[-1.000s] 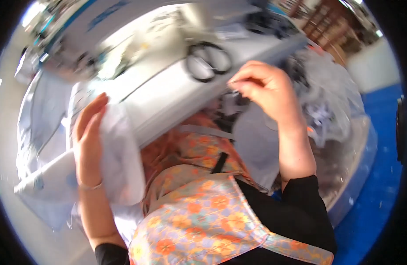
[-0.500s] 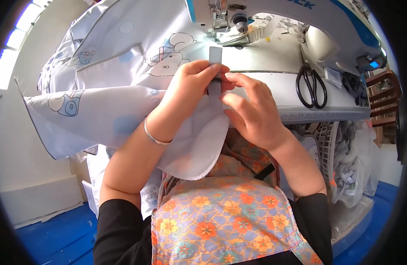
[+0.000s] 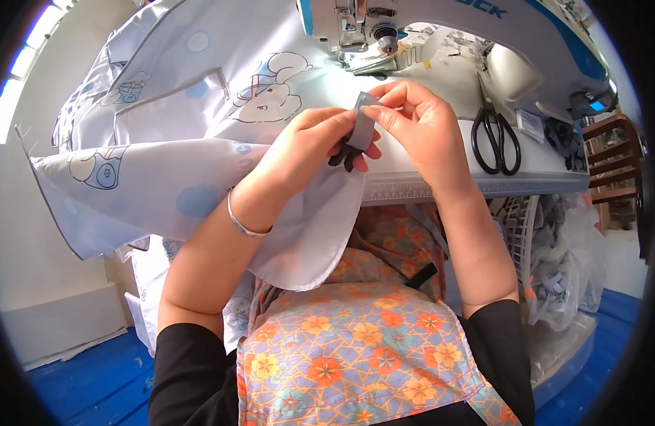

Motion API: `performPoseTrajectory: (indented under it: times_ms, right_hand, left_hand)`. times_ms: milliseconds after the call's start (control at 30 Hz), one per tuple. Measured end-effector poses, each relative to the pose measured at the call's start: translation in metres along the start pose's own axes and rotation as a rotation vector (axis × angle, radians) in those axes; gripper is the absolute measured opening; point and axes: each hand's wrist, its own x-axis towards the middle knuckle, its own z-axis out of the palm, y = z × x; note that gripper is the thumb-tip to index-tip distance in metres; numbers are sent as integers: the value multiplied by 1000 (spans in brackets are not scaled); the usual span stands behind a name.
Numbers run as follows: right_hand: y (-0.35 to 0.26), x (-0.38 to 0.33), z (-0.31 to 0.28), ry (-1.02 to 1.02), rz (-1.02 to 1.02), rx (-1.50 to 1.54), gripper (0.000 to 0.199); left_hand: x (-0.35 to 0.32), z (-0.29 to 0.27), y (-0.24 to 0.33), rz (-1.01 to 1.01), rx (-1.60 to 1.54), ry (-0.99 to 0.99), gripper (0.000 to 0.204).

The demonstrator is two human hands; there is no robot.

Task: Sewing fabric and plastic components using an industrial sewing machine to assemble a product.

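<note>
Right now, taking the clock from the middle of the view, a folded grey strip point(image 3: 365, 126) stands near one o'clock, raised in front of the table point(image 3: 412, 169). The left hand point(image 3: 302, 150), between eleven and twelve, has its grip pressed together, thumb and fingertips pinching the strip along its nearer-to-left edge. The right hand point(image 3: 428, 138), between one and two, pinches the strip's upper part between thumb and forefinger. A small black piece point(image 3: 348, 156) pokes out below the strip, by the left fingers; what kind it is, the fingers hide. A bracelet point(image 3: 243, 219) circles the left wrist.

Pale fabric point(image 3: 164, 177) printed with cartoon animals spreads from nine round to eleven o'clock, with dark piping along some of its edges. A rounded pale flap point(image 3: 309, 238) hangs below the left hand, its curved hem overlapping the flowered apron point(image 3: 341, 355) at six.

A sewing machine point(image 3: 540, 51) arches from twelve to two. Black-handled scissors point(image 3: 490, 122) lie on the table at two o'clock, well apart from the strip. A brown chair point(image 3: 615, 160) shows just before three, a white lattice basket point(image 3: 520, 227) at three, and a clear plastic bag point(image 3: 574, 264) just beside it, nearer four. Blue floor point(image 3: 79, 376) appears at eight.
</note>
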Motion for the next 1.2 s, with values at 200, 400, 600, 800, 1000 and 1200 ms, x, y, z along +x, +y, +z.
performPoseTrajectory:
  times_ms: [200,400,600,800,1000,1200]
  right_hand:
    - [2,11,4,5,142,155,5]
    - [34,58,-2,-181,311,-280,15]
    - [73,84,3,-134,176,-646,26]
    - [61,70,4,-122,-64,-791,15]
    - [55,46,-1,-168,-333,-1053,18]
    - [60,48,0,-208,-383,-1117,24]
  left_hand:
    - [2,0,15,427,1106,259,19]
    - [41,-24,8,249,1290,502,18]
    - [56,-35,-15,1030,1605,500,14]
    - [51,-32,-26,796,1598,316,11]
    - [50,-27,-22,749,1519,292,11]
    - [58,-39,-19,787,1526,310,12]
